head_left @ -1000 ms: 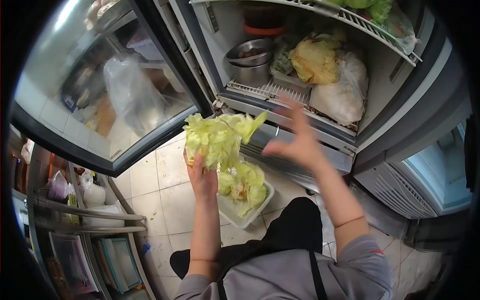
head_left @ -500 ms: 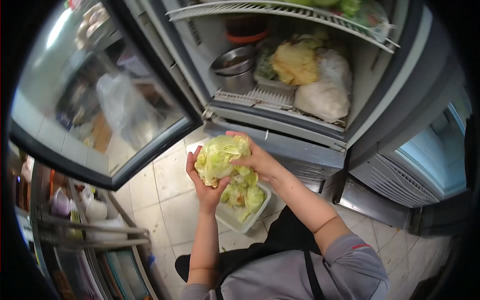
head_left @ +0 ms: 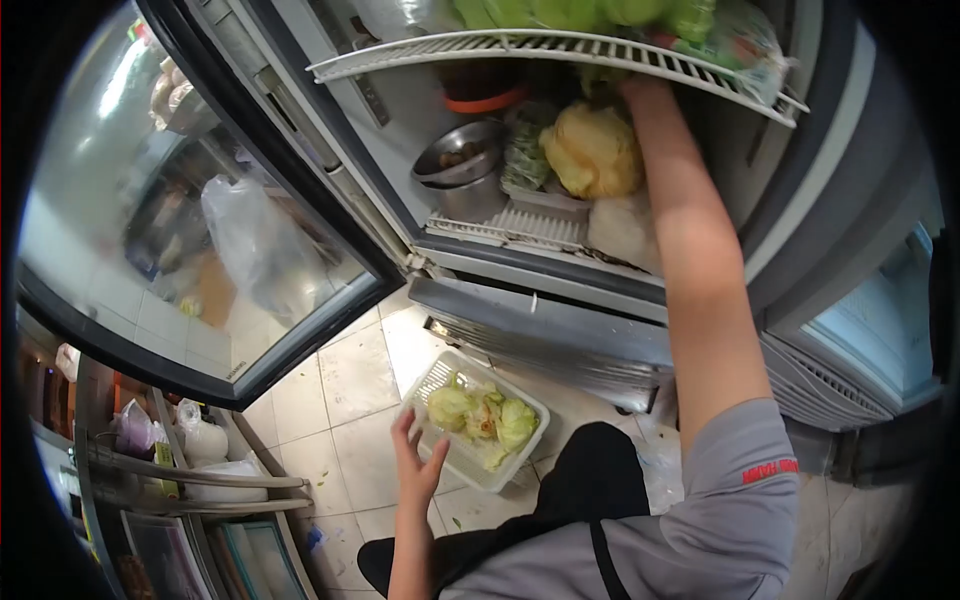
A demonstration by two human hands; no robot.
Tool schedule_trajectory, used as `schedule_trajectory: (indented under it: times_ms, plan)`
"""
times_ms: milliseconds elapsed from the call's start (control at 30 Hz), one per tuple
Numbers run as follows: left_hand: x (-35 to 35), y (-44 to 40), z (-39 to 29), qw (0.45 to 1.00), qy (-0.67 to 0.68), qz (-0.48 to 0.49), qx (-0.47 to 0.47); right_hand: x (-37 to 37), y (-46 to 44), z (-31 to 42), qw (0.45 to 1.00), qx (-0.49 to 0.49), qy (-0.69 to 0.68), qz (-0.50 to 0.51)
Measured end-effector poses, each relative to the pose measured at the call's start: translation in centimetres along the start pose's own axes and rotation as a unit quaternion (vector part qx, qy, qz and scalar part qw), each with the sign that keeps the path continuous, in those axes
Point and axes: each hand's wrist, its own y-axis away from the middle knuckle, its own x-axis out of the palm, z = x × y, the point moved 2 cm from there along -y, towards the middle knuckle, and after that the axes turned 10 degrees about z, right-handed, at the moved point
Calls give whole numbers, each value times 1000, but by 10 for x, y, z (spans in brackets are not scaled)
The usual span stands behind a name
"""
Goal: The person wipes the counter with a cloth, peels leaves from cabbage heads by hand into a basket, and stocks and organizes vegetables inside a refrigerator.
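My left hand [head_left: 415,455] is held at the left side of a white plastic basket [head_left: 492,478] on the floor, with its fingers apart and nothing in them. Several pale green lettuces [head_left: 518,422] lie in that basket. My right arm reaches into the fridge under the upper wire shelf [head_left: 560,43]. Only a little of my right hand [head_left: 638,88] shows, behind a yellowish cabbage-like vegetable [head_left: 595,150]; its fingers are hidden. A whitish bag [head_left: 620,230] lies beneath my forearm.
The glass fridge door [head_left: 290,250] stands open on the left. Inside are stacked metal pots [head_left: 470,170] and bagged greens [head_left: 525,155]; more green vegetables [head_left: 560,12] fill the upper shelf. A shelving rack [head_left: 200,480] stands at lower left, a clear plastic bag [head_left: 660,465] near my knee.
Both hands were around a lettuce above the basket; they have let go of it. My right arm has moved up into the fridge, and my left hand has dropped beside the basket.
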Motion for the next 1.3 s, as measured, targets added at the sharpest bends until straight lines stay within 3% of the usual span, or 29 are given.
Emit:
schedule_trajectory:
  times_ms: [200, 300, 433, 533, 567, 600, 633, 700, 733, 767, 867, 1000, 1100, 1167, 1233, 1267, 1300]
  plan:
    - [-65, 124, 75, 947, -134, -128, -263, -46, -42, 34, 994, 5, 97, -56]
    - [-68, 161, 94, 920, -121, -187, -322, -63, -47, 30, 989, 13, 135, -65]
    - [-51, 161, 83, 913, -218, -114, -326, -75, -53, 21, 983, 24, 169, -71]
    - [-24, 145, 106, 924, 85, -115, -354, -76, -54, 20, 979, 26, 190, -71]
    - [4, 120, 100, 908, 234, -63, -343, -76, -54, 15, 977, 28, 198, -71]
    - [42, 78, 72, 859, 423, -3, -289, -74, -55, 10, 976, 29, 206, -72]
    - [81, 37, 46, 754, 613, 58, -229, -71, -57, 2, 973, 28, 217, -73]
    - [149, -30, 41, 605, 766, 145, -163, -63, -64, -21, 964, 25, 252, -77]
    - [180, -45, 100, 685, 677, -36, -267, -65, -60, -31, 960, 28, 268, -80]
    - [181, -63, 93, 590, 744, -104, -296, -66, -59, -34, 957, 28, 278, -82]
    - [183, -78, 114, 632, 736, -17, -243, -70, -44, -38, 955, 28, 287, -77]
    - [184, -68, 142, 594, 755, -16, -277, -73, -43, -39, 953, 35, 290, -76]
    - [178, -64, 156, 626, 752, -20, -208, -70, -46, -35, 949, 37, 306, -70]
    - [163, -54, 151, 599, 788, 15, -143, -67, -51, -27, 954, 39, 294, -51]
    - [140, -40, 148, 571, 812, 9, -119, -71, -66, -14, 965, 34, 259, 25]
    - [130, -31, 149, 554, 822, -15, -130, -88, -85, -10, 953, 24, 251, 170]
    - [120, -20, 152, 537, 830, -42, -144, -47, -44, -7, 961, 31, 270, 48]
